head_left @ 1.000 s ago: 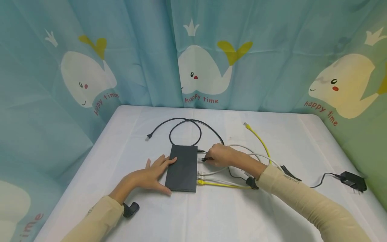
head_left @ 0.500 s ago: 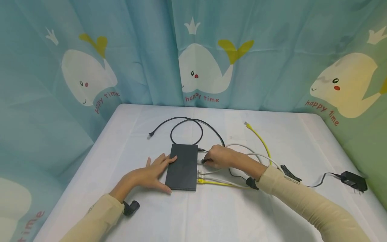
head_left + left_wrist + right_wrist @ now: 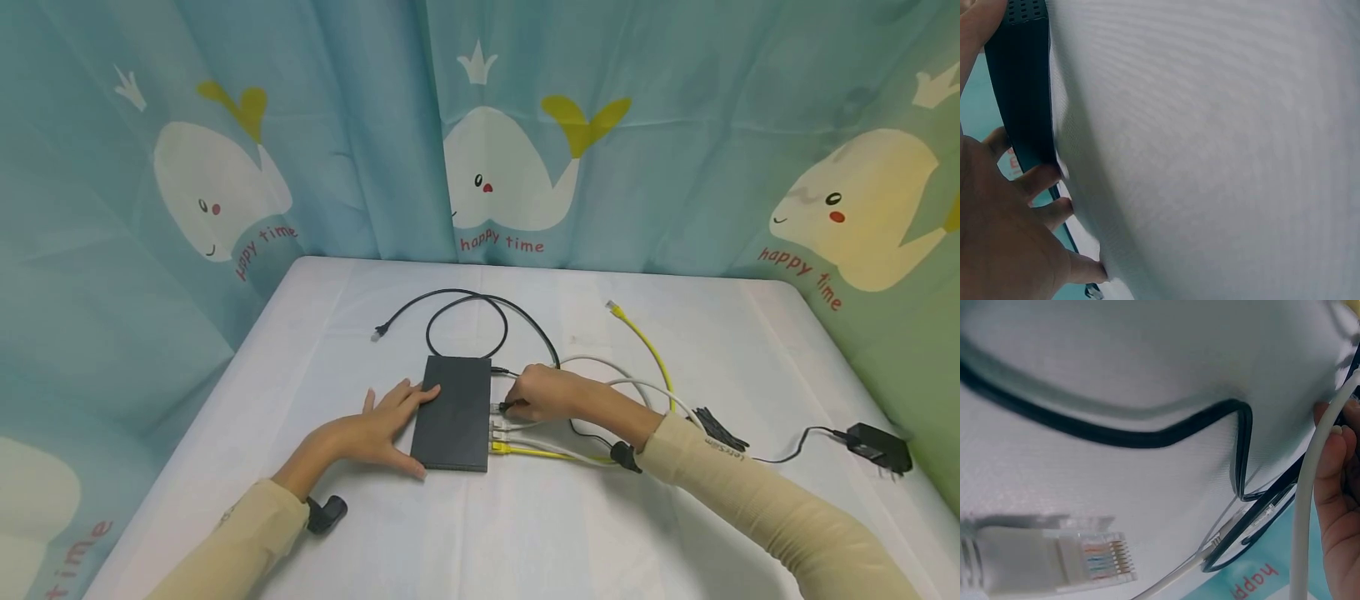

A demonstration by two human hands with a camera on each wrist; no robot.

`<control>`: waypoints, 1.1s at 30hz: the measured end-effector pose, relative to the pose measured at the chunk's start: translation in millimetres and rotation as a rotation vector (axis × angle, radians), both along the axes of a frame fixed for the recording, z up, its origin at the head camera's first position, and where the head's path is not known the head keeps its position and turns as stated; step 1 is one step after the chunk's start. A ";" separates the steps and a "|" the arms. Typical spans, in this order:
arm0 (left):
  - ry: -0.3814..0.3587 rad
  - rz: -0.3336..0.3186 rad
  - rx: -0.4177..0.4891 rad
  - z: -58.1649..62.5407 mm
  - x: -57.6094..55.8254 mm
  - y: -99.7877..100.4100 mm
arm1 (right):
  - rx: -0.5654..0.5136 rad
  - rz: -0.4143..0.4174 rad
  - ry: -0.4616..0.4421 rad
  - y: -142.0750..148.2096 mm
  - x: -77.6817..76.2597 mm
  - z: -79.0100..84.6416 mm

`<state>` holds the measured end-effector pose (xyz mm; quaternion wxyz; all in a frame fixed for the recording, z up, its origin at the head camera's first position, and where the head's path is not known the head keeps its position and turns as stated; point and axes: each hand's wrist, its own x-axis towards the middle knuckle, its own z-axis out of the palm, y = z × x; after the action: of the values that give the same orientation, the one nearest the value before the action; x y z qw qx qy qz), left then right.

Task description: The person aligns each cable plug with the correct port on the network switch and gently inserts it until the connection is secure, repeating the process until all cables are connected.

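A flat black box [image 3: 453,417], likely a network switch, lies on the white table. My left hand [image 3: 371,437] braces its left side with spread fingers, one fingertip on the top edge; the left wrist view shows the hand [image 3: 1010,225] along the box's side [image 3: 1025,94]. My right hand [image 3: 547,393] pinches a black network cable's plug [image 3: 505,408], its clear tip at the box's right edge. Whether the tip is inside a port cannot be told. Nearer me, white plugs [image 3: 501,428] and a yellow plug [image 3: 500,448] sit at that edge. In the right wrist view, the fingers [image 3: 1335,456] are partly hidden behind a white cable [image 3: 1307,506].
A thin power lead [image 3: 501,371] enters the box's far right. The black cable's other end [image 3: 380,331] lies beyond the box. A yellow cable's free end [image 3: 615,310] points away. A power adapter [image 3: 877,448] lies far right. A loose white plug [image 3: 1035,562] shows in the right wrist view.
My right hand has slid slightly towards me along the box's right edge with the black plug. The left hand has stayed on the box.
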<state>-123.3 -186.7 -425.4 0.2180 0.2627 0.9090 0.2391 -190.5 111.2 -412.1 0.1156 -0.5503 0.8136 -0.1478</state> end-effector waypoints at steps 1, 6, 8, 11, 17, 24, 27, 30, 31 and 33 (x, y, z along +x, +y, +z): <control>0.000 0.000 0.000 0.1 0.1 0.0 | 0.006 -0.005 -0.005 0.0 0.3 0.4; -0.001 0.001 0.000 0.7 0.4 0.7 | 0.027 -0.018 -0.018 1.0 0.9 1.3; -0.001 0.001 0.001 0.9 0.5 1.3 | 0.028 -0.015 -0.017 1.3 0.8 1.3; -0.003 0.000 0.001 1.0 0.5 1.9 | 0.028 -0.006 -0.020 1.3 0.6 1.4; 0.003 0.007 -0.003 1.0 0.7 1.7 | 0.028 0.019 -0.016 -0.2 -0.3 1.8; -0.002 0.007 0.006 2.1 1.5 1.0 | 0.020 0.003 -0.024 -0.6 1.3 0.6; -0.017 0.012 0.011 4.5 1.9 1.3 | 0.006 -0.014 -0.019 -0.1 2.9 0.0; -0.030 0.015 0.015 5.9 2.6 1.6 | -0.002 -0.027 -0.019 -0.4 4.7 0.1; -0.031 0.015 0.017 6.2 2.7 1.8 | -0.003 -0.033 -0.019 -0.5 5.4 0.1; -0.031 0.012 0.021 6.2 2.7 1.8 | -0.005 -0.047 -0.011 -0.7 6.8 -0.3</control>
<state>-120.7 -185.0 -419.2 0.2279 0.2557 0.9045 0.2540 -183.7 110.5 -412.4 0.1152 -0.5304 0.8254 -0.1553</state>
